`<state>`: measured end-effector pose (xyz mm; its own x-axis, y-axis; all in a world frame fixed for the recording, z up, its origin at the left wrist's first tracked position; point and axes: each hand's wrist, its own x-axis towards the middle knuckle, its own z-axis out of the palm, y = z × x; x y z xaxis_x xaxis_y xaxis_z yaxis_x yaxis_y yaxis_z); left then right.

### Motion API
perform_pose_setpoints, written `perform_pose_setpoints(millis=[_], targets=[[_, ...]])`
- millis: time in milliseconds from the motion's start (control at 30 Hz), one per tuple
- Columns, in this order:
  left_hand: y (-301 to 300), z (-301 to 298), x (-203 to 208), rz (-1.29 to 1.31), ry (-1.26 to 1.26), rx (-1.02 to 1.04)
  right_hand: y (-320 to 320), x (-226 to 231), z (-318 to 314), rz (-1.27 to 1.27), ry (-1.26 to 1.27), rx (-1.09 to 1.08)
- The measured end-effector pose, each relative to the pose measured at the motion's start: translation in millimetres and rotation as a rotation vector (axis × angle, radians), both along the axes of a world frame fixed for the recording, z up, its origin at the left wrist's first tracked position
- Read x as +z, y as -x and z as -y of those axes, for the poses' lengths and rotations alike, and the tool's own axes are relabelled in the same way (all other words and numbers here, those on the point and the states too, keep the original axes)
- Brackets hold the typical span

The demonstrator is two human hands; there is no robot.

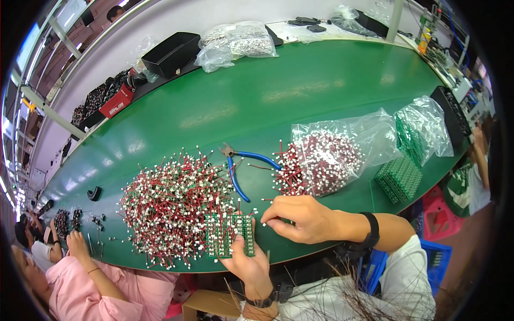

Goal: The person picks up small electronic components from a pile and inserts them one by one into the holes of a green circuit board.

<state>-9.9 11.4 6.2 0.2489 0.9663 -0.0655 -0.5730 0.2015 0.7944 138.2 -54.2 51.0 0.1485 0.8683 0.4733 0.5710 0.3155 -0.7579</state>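
My left hand (249, 265) holds a green circuit board panel (249, 231) from its near edge, thumb on top. Red wires with white connectors lie over the panel's left part. Just right of it, my right hand (302, 218) is closed in a pinch; a tiny white speck shows at the fingertips, too small to name. A big heap of wired pieces (171, 203), red with white connectors, sits against the panel's left side. Beyond my hands, blue-handled cutting pliers (234, 171) lie with handles spread. A clear bag (332, 160) spills more red wires with white connectors.
Green panels (399, 179) are stacked at the right, beside another clear bag (423, 128). The green table (257, 107) curves past black bins (171, 53) and filled bags (235, 45) along the far edge. A person in pink (101, 289) sits close on the left.
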Motion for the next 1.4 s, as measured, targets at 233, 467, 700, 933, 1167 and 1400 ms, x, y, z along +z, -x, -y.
perform_pose_setpoints(millis=[233,467,700,933,1167,1400], targets=[[-0.7,0.1,-3.0,0.05,-0.051,-0.024,4.5,-11.2,-2.2,-0.015,-0.006,0.006],[0.9,2.0,-13.5,0.018,-0.068,-0.058,7.1,-25.1,-5.9,-0.036,0.062,-0.047],[-3.8,6.2,-9.5,-0.028,-0.109,-0.039,9.2,-31.3,-8.5,0.003,0.055,-0.112],[-1.9,5.3,-16.6,-0.016,-0.145,-0.047,9.8,-30.4,-7.6,0.059,0.094,-0.126],[-0.7,7.6,-25.2,-0.257,-0.374,-0.023,13.2,-28.9,-4.3,0.384,0.057,-0.186],[1.9,4.0,-31.6,-0.31,-0.416,-0.006,14.1,-21.1,-1.5,0.437,0.113,-0.192]])
